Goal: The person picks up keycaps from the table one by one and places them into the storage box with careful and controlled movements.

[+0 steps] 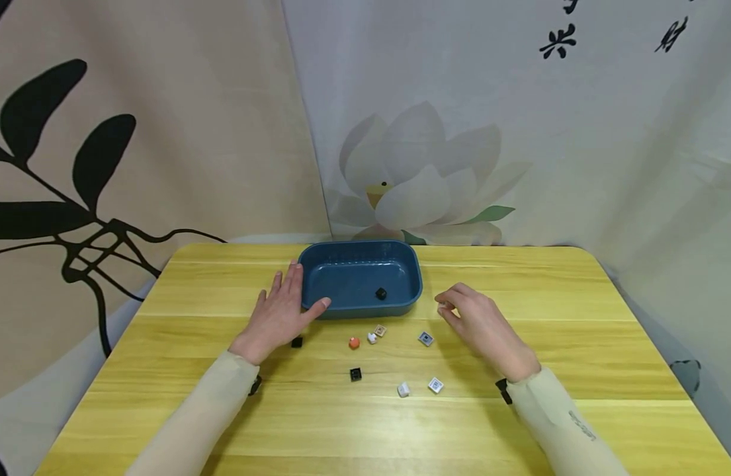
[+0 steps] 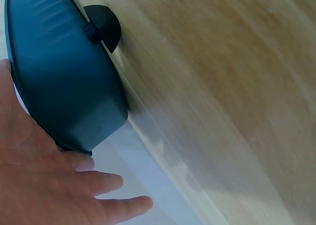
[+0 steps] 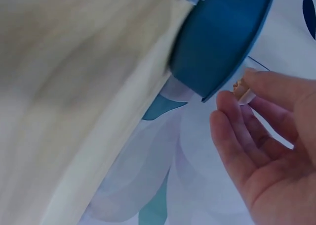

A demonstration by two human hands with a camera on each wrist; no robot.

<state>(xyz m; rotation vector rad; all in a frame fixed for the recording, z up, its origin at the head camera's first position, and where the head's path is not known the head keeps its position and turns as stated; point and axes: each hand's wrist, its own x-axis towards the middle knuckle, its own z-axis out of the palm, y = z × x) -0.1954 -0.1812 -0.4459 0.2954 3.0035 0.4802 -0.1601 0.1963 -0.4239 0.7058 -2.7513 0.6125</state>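
A blue rectangular tray (image 1: 359, 312) sits near the table's far edge, with a small black piece (image 1: 381, 293) inside. My left hand (image 1: 280, 314) rests against the tray's left end, fingers extended and thumb near the front rim; the left wrist view shows the hand (image 2: 54, 180) along that end. To the right of the tray, my right hand (image 1: 475, 316) pinches a small white-and-tan piece (image 3: 242, 92) between thumb and fingertips. In the right wrist view this hand (image 3: 276, 136) is beside the tray's corner, the piece partly covered by the fingers.
Several small keycap-like pieces lie before the tray: a black one (image 1: 356, 374), an orange one (image 1: 354, 343), a grey one (image 1: 426, 338), a white one (image 1: 403, 389) and a patterned white square (image 1: 436, 385). Another black piece (image 1: 296, 342) is beside my left wrist. A printed curtain (image 1: 436, 132) hangs behind.
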